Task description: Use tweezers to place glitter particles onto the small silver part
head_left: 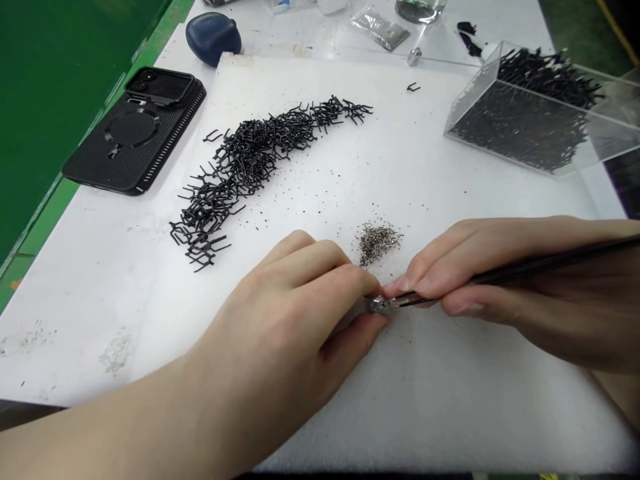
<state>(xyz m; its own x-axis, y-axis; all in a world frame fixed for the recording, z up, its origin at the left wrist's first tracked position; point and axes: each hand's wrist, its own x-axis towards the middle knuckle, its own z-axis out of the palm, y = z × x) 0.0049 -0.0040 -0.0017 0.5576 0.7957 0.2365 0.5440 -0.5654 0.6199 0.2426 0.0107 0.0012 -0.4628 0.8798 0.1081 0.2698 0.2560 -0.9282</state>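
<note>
My left hand pinches a small shiny metal part between thumb and forefinger, low over the white board. Black tweezers lie in my right hand, their tips meeting the metal part from the right. Whether the tips hold a tiny piece there is too small to tell. Just beyond the fingers is a little heap of tiny brownish metallic bits. Farther off, a long curved pile of small black forked pieces stretches across the board.
A clear box of black pieces stands at the right. One loose forked piece and a small metal part lie near the back. At the left are a black phone and a dark blue rounded object. A plastic bag lies behind.
</note>
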